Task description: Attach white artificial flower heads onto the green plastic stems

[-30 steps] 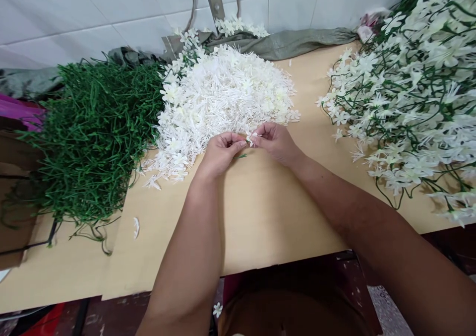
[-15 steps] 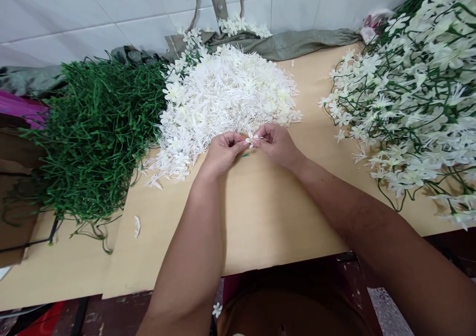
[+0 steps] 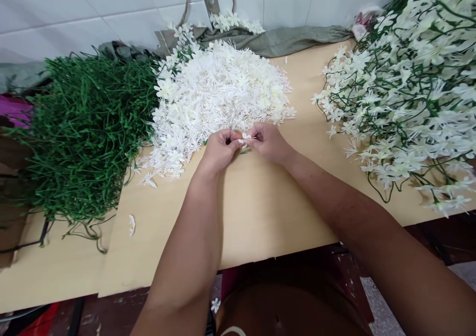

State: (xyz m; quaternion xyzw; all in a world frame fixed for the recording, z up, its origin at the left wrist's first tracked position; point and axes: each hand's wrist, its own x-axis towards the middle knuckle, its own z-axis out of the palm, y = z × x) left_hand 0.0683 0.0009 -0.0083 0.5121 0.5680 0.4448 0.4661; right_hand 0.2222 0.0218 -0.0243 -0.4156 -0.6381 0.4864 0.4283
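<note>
My left hand [image 3: 219, 150] and my right hand [image 3: 269, 141] meet at the near edge of a heap of loose white plastic flowers [image 3: 219, 93]. Both hands are closed in a pinch. Between their fingertips sits a small white flower [image 3: 246, 138]. A short green stem [image 3: 243, 152] pokes out under my left hand, which pinches it. My right fingers pinch the flower. Both forearms reach in from the bottom of the view over the tan tabletop [image 3: 260, 212].
A big pile of green plastic stems [image 3: 82, 127] lies at the left. Finished sprays of white flowers on green stems [image 3: 409, 93] fill the right side. Grey-green sacking [image 3: 282, 40] runs along the white tiled wall. One stray petal [image 3: 131, 225] lies near the table's front edge.
The hands have stayed pinched together on the flower and stem, with only small finger movements. The view has shifted slightly.
</note>
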